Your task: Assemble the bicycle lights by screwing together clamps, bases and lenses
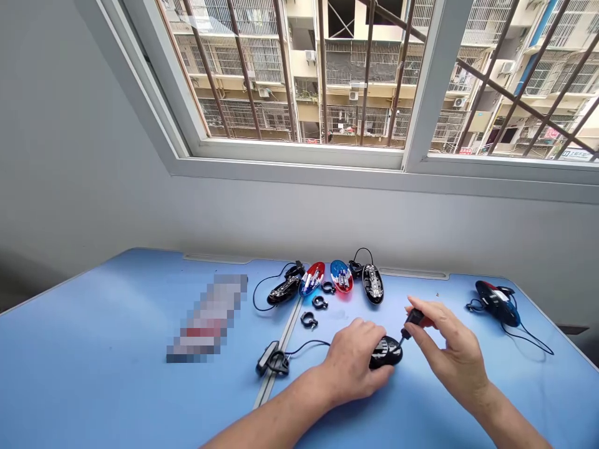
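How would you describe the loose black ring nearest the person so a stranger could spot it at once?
Below the window stands a blue table with a pale seam running front to back. Just right of that seam, three loose black rings form a slanting row. Pick the near-end ring, farther from the red and blue shells than its two neighbours.

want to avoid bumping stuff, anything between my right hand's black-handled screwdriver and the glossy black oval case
Nothing visible: the screwdriver in your right hand reaches the case directly, while your left hand holds the case's left side.
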`<action>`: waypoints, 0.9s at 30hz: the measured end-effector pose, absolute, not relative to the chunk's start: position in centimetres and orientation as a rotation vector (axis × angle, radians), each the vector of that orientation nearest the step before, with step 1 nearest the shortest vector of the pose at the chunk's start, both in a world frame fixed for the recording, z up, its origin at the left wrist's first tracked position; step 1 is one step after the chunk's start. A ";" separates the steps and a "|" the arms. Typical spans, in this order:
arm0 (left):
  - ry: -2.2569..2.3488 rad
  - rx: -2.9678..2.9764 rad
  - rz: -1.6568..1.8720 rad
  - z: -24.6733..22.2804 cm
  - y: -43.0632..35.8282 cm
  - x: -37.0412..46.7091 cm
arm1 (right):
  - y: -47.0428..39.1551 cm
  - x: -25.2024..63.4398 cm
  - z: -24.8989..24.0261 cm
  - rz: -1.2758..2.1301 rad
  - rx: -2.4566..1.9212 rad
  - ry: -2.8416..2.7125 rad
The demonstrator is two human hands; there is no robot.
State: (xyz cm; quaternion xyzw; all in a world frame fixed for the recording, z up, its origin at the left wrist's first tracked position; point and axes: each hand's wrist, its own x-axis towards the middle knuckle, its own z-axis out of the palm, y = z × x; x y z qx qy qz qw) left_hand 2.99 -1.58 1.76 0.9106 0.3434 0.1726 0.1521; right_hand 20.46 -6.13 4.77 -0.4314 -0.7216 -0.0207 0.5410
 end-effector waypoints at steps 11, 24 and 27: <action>0.951 2.583 0.499 1.8 -1.4 2.9 | -5.9 20.1 4.9 -0.086 -1.005 -1.702; 0.953 2.602 0.512 1.6 -1.4 2.8 | -6.1 20.3 5.2 -0.025 -0.979 -1.790; 0.954 2.604 0.498 1.6 -1.4 2.8 | -5.9 20.2 4.9 -0.111 -1.015 -1.713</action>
